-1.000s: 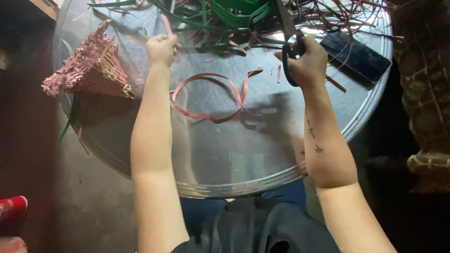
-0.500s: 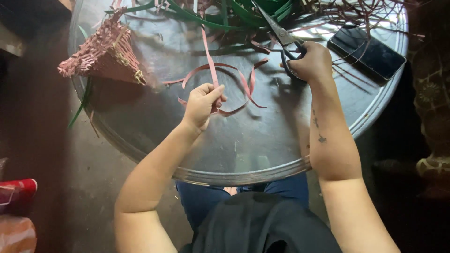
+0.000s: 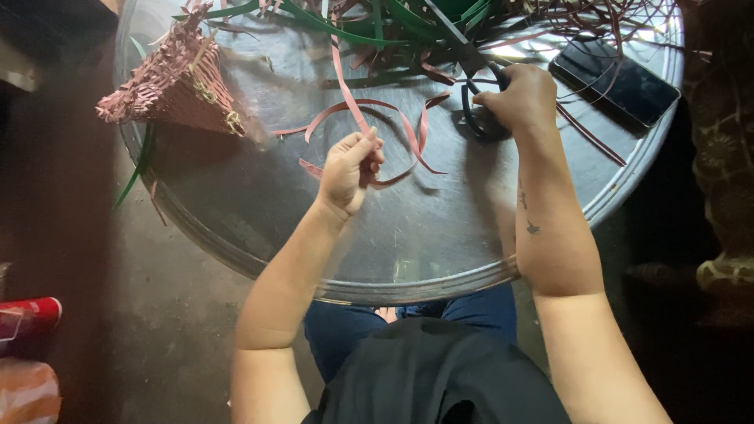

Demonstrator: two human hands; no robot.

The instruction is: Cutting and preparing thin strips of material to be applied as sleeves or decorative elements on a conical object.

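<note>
My left hand (image 3: 350,168) pinches a long pink strip (image 3: 343,78) that runs up toward the far edge of a round metal tray (image 3: 424,259). Curled pink strips (image 3: 408,133) lie on the tray just right of that hand. My right hand (image 3: 521,97) grips the black handles of a pair of scissors (image 3: 469,56), whose blades point away up the tray. A pile of green and dark red strips (image 3: 408,23) lies beyond both hands.
A small pink woven basket (image 3: 177,82) sits on the tray's left side. A dark phone (image 3: 614,80) lies at the tray's right rim. A red can (image 3: 31,316) is on the floor at lower left. My knees are under the tray's near edge.
My left hand came back from the far side of the tray toward me, drawing a pink strip along. My right hand with the scissors stayed almost in place.
</note>
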